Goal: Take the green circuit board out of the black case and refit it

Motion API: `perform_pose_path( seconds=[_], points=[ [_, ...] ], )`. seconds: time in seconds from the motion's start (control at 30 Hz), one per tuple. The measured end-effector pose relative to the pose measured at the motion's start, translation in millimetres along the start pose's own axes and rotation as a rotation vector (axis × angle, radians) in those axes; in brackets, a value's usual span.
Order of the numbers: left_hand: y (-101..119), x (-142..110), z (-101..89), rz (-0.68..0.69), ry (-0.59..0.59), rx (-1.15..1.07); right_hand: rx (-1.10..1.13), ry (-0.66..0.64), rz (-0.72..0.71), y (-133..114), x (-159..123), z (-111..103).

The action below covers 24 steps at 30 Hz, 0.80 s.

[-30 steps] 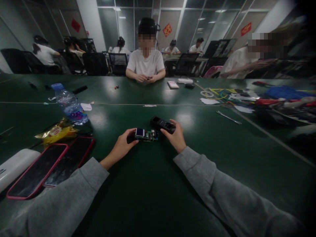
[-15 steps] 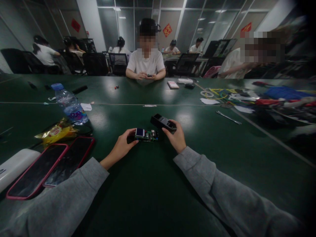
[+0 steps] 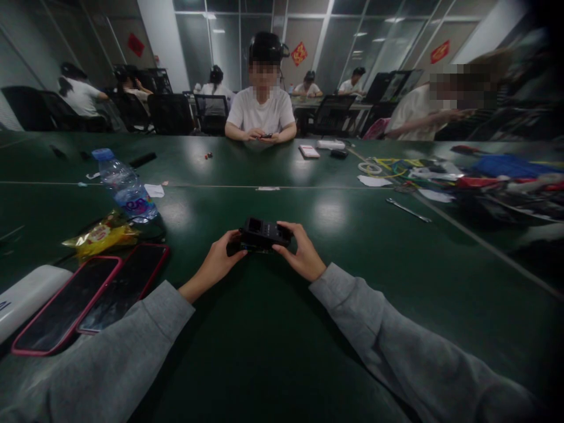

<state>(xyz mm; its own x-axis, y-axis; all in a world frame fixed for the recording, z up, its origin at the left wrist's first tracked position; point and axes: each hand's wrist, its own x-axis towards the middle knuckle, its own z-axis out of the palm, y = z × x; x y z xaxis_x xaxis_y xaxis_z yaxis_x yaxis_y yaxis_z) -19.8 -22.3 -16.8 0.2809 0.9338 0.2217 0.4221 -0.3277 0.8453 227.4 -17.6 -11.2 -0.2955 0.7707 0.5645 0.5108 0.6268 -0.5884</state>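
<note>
Black casing (image 3: pixel 267 231) over circuit board (image 3: pixel 259 251) — between left fingers (image 3: pixel 231 236) and right fingers (image 3: pixel 292 227)

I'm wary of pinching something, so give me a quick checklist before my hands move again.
1. Left hand gripping the board at its left end: ok.
2. Right hand holding the cover at its right end: ok.
3. Cover above the board: ok.
4. Cover fully seated: cannot tell, too dark along the joint.
5. Bottle apart from both hands: ok.
6. Wrench apart from both hands: ok.
</note>
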Motion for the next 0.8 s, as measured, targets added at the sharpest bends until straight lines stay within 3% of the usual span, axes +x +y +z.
perform_pose_path(
  seconds=[0.4, 0.6, 0.8],
  points=[
    [3, -3, -1.0, -0.050, -0.015, 0.087, 0.171, -0.253, 0.158, 10, 3, 0],
    [8, -1, -0.5, -0.043, -0.014, 0.183, 0.232, -0.256, 0.092, 11, 3, 0],
    [13, -3, -1.5, -0.037, -0.087, 0.267, 0.285, -0.296, 0.030, 5, 2, 1]
  ],
)
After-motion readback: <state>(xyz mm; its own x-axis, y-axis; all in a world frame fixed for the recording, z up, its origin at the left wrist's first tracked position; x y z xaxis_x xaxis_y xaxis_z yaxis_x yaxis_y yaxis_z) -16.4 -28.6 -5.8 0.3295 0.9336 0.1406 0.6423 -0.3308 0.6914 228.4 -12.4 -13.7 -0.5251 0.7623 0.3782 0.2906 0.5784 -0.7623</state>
